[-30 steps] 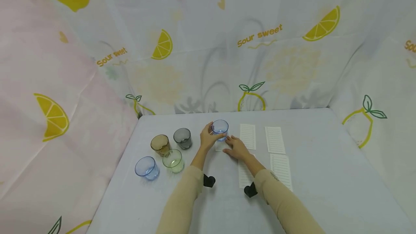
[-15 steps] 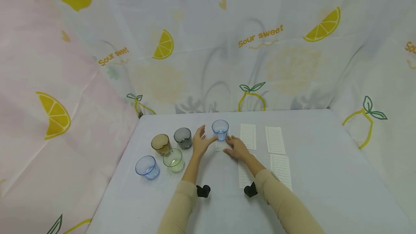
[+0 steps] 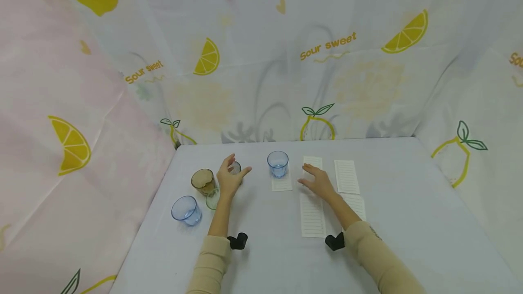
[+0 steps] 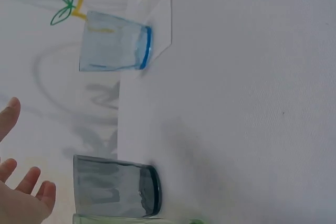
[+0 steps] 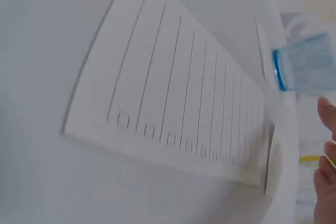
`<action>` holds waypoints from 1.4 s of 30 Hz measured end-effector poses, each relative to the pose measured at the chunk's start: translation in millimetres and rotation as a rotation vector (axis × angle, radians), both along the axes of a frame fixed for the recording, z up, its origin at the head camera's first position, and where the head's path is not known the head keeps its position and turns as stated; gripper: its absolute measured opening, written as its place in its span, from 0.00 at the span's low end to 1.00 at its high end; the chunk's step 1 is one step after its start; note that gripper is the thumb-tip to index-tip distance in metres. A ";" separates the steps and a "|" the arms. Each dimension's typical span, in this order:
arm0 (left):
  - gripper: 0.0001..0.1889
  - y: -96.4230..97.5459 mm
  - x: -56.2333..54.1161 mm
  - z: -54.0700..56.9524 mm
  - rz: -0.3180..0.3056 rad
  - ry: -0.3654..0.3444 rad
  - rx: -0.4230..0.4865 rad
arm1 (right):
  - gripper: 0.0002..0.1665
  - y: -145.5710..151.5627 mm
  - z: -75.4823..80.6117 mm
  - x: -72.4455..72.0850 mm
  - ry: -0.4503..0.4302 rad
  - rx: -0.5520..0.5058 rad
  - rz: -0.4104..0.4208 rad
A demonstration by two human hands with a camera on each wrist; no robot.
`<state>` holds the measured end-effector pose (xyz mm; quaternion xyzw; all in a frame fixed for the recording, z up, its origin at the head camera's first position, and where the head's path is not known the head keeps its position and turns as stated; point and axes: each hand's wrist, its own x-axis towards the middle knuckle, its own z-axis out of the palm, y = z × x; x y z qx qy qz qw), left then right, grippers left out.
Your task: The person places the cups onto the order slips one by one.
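A blue glass [image 3: 278, 165] stands upright on a ruled paper sheet [image 3: 282, 185] at the back middle of the table. My left hand [image 3: 229, 179] is over on the left with fingers and thumb spread, overlapping the grey glass [image 3: 235, 167] in the head view. In the left wrist view the grey glass [image 4: 113, 188] stands close by the hand, whose fingers hold nothing. My right hand [image 3: 320, 184] hovers over ruled sheets to the right of the blue glass, fingers apart and holding nothing. An amber glass [image 3: 203, 180] and a green glass [image 3: 212, 199], partly hidden by my left arm, stand nearby.
A second blue glass [image 3: 186, 211] stands at the front of the left group. Further lined sheets lie on the right, among them a back right sheet [image 3: 346, 176] and a front sheet [image 3: 313, 219]. A lemon-print cloth [image 3: 253, 90] rises behind the table.
My left hand has let go of the blue glass and moved left to the grey glass. My right hand has drawn back to the right, away from the blue glass, which stays in place.
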<state>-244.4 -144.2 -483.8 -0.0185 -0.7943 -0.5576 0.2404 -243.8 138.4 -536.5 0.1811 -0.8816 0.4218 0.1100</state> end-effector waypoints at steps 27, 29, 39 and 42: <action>0.42 -9.2 -1.8 -7.8 0.145 -0.259 -0.200 | 0.33 46.9 -20.6 3.9 -0.107 0.255 0.006; 0.44 -11.7 -1.8 -4.3 0.108 -0.301 -0.234 | 0.33 46.8 -19.3 4.1 -0.111 0.266 0.009; 0.45 -20.4 -6.5 -2.1 0.077 -0.436 -0.213 | 0.31 50.3 -20.5 3.6 -0.127 0.292 0.014; 0.46 -21.0 -8.3 -2.1 0.062 -0.440 -0.226 | 0.32 52.3 -22.3 3.6 -0.138 0.283 0.008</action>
